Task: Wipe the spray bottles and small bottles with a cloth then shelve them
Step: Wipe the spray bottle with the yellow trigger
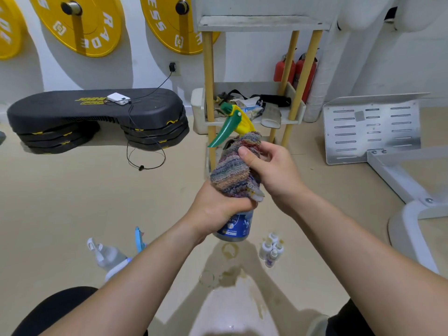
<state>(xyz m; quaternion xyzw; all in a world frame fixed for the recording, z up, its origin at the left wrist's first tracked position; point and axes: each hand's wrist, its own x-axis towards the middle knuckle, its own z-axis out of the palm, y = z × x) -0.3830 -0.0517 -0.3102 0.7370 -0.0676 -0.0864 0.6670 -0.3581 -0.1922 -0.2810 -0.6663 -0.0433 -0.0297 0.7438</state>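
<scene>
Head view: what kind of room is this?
Probably a gym: yellow weight plates hang on the wall, a black step platform sits on the floor, and a metal footplate stands at right.

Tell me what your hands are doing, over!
Left hand grips spray bottle. Right hand holds cloth round it. Small bottles waiting on floor. Nothing in the way.
</scene>
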